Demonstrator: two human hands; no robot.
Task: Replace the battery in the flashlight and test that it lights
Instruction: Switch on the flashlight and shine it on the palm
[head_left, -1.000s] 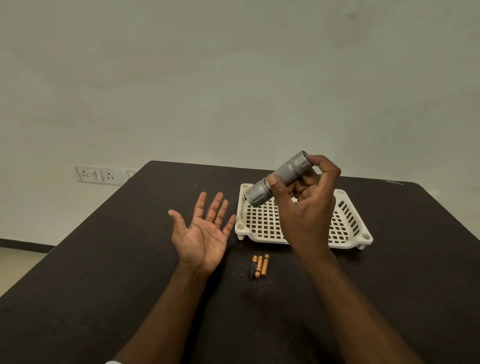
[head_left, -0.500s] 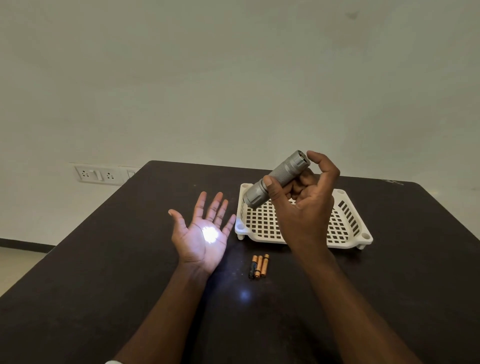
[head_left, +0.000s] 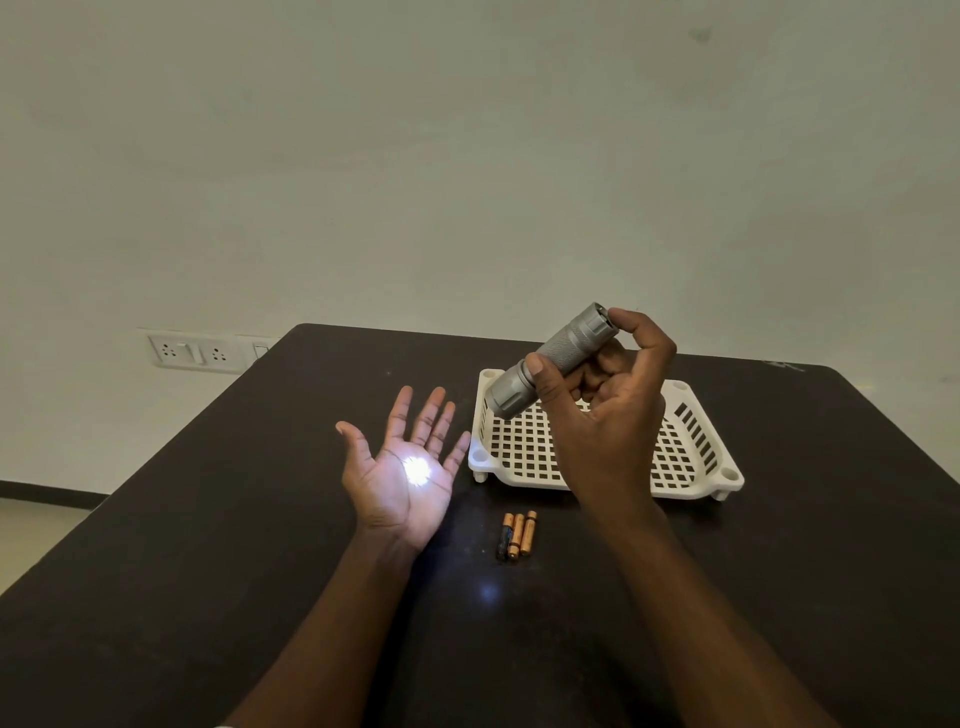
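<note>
right hand (head_left: 602, 415) clenched around grey knurled metal flashlight (head_left: 550, 358), held above white perforated plastic tray (head_left: 691, 467), lens tilted toward 8 o'clock. left hand (head_left: 402, 473) released, palm up, lit by beam. 3 orange-black batteries (head_left: 517, 533) at 6 o'clock of tray on dark table (head_left: 208, 545).

wall: plain, pale grey-green, faint smudge near the top right (head_left: 467, 156)
switch plate: white, sockets plus switches, low on the wall, left of the table (head_left: 200, 352)
skirting: dark strip at the wall base, far left (head_left: 47, 492)
floor: light, small patch at lower left (head_left: 31, 535)
table: dark matte top, rounded far corners (head_left: 182, 597)
light: dim, even
</note>
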